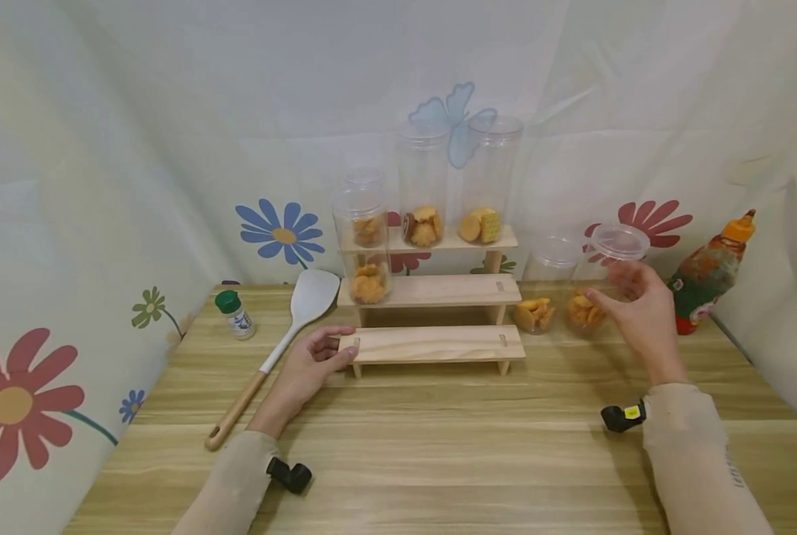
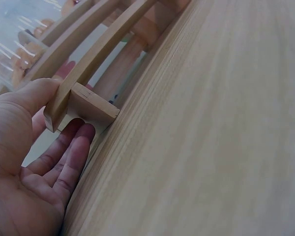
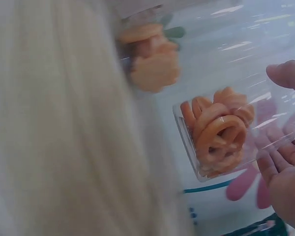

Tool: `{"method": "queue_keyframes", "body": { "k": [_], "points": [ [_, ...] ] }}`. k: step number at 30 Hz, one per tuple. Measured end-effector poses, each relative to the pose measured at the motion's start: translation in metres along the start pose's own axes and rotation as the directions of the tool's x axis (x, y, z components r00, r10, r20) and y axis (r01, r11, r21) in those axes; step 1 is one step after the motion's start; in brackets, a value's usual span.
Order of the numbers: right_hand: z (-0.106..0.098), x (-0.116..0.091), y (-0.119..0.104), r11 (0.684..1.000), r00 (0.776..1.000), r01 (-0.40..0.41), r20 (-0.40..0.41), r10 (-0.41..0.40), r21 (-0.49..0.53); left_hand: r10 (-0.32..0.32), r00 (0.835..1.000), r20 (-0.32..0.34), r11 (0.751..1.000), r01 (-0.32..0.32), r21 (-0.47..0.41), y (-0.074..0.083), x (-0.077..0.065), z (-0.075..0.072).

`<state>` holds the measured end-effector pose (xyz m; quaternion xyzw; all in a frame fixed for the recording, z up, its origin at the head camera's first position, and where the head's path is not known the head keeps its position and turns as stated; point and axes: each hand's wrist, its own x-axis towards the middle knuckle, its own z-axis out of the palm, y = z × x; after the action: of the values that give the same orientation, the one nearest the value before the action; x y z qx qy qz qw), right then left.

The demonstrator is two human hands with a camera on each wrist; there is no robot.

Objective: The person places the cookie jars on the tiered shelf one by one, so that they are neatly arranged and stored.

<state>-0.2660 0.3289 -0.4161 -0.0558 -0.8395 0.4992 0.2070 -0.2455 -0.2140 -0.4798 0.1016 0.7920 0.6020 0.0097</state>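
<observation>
My left hand (image 1: 310, 364) grips the left end of the bottom tier of a three-tier wooden display shelf (image 1: 432, 344). In the left wrist view the thumb lies over the board and the fingers (image 2: 71, 164) reach beneath it. To the right of the shelf, my right hand (image 1: 642, 312) holds a clear lidded jar (image 1: 582, 279) with pretzel-shaped cookies (image 3: 219, 132) in its bottom. Backdrop shows between the jar's base and the table in the right wrist view. Another cookie jar (image 1: 547, 286) stands just left of it.
A cookie jar (image 1: 365, 253) stands on the middle tier's left end; several more, including one jar (image 1: 423, 189), stand on the top tier. A white spatula (image 1: 314, 296) and green-capped shaker (image 1: 236, 316) lie left. An orange-capped sauce bottle (image 1: 709, 271) is beyond my right hand.
</observation>
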Motion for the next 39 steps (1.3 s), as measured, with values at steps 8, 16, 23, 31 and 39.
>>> {"method": "queue_keyframes", "body": {
  "k": [8, 16, 23, 31, 39],
  "points": [
    [-0.022, -0.002, -0.037, 0.997, 0.997, -0.004, -0.073, 0.009, 0.073, -0.001, 1.0, -0.009, 1.0, 0.001, 0.009, -0.001, 0.001, 0.0],
    [-0.037, -0.014, -0.074, 0.99, 0.994, 0.06, -0.104, -0.046, 0.128, -0.003, 1.0, -0.009, 1.0, 0.003, 0.011, 0.002, 0.0, 0.0],
    [-0.039, -0.022, -0.096, 0.98, 0.983, 0.143, -0.134, -0.124, 0.142, -0.006, 1.0, -0.008, 1.0, 0.006, 0.006, 0.002, -0.002, -0.001],
    [-0.035, -0.029, -0.107, 0.975, 0.981, 0.186, -0.077, -0.177, 0.125, -0.013, 1.0, -0.01, 1.0, 0.013, 0.008, 0.002, -0.002, 0.001],
    [-0.022, -0.035, -0.121, 0.956, 0.971, 0.237, -0.036, -0.235, 0.172, -0.004, 1.0, -0.009, 1.0, 0.004, 0.005, 0.001, -0.001, 0.001]
  ]
}}
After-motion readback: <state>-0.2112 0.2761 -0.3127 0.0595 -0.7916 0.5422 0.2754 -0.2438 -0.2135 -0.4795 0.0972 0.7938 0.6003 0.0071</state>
